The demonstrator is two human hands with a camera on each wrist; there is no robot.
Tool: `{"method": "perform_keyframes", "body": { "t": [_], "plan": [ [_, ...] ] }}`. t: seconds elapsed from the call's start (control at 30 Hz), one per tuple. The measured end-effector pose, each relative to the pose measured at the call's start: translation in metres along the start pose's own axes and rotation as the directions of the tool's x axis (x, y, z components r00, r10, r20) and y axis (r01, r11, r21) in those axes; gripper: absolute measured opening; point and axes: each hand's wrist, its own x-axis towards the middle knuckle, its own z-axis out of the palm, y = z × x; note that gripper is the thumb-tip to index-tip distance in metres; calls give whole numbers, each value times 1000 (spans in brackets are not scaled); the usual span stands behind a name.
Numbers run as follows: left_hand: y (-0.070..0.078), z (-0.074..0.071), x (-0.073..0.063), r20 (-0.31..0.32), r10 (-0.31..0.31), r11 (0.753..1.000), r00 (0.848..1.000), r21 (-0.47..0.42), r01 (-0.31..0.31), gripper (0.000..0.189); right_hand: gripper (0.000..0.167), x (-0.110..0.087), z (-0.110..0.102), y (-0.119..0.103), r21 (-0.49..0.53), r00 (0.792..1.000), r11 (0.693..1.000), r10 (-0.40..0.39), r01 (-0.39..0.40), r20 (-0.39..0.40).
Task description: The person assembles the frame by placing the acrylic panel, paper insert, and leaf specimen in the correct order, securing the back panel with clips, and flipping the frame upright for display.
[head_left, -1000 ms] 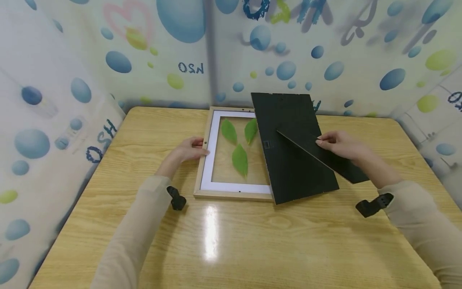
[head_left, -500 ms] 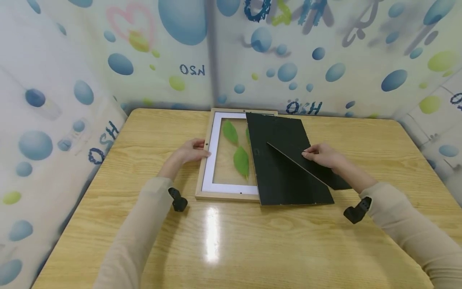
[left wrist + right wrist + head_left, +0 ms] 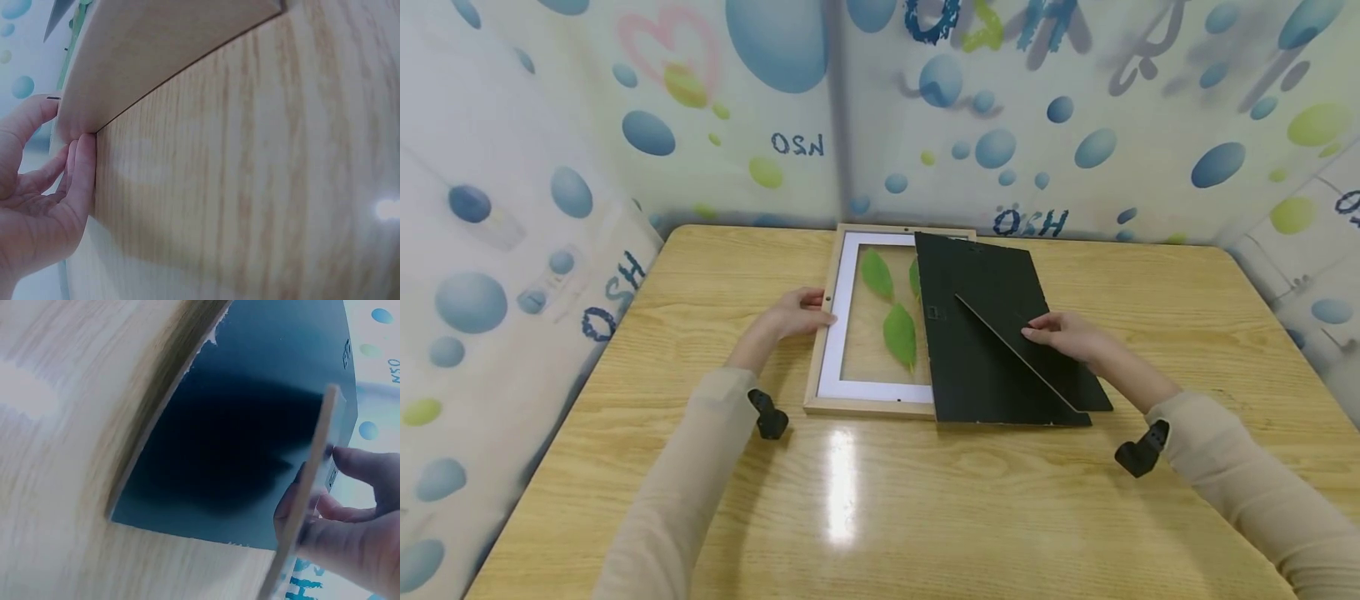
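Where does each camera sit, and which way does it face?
Head: on the head, facing forward and down at the frame and board; left hand, right hand and sleeves show.
Left: on the left wrist, facing the frame's side; left hand shows.
Right: on the right wrist, facing the board and stand; right hand shows.
Head and right both show the stand.

Picture frame (image 3: 850, 407), centre of view: pale wood. Mat (image 3: 872, 390) inside: white. Leaves (image 3: 898, 337): green. Backing board (image 3: 977, 375) and stand (image 3: 1069, 377), right of centre: black. Tabletop (image 3: 940, 508), across lower half: yellow-brown, wood-grained. Wall covering (image 3: 887, 100), top and sides: whitish, blue and lime ovals (image 3: 996, 148); pink heart (image 3: 627, 35), upper left. Sleeves (image 3: 673, 483), lower corners: beige.
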Motion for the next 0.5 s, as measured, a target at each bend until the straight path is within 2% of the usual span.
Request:
{"method": "perform_keyframes", "body": {
  "t": [0.27, 0.5],
  "plan": [
    [0, -1, 1, -4, 1, 1000, 1000, 14, -1, 69, 66, -2, -8, 11, 121, 999, 992, 43, -38, -33],
    [-1, -2, -1, 0, 1, 1000, 1000, -14, -1, 68, 74, -1, -14, 17, 217, 993, 969, 118, -119, 21]
  ]
}}
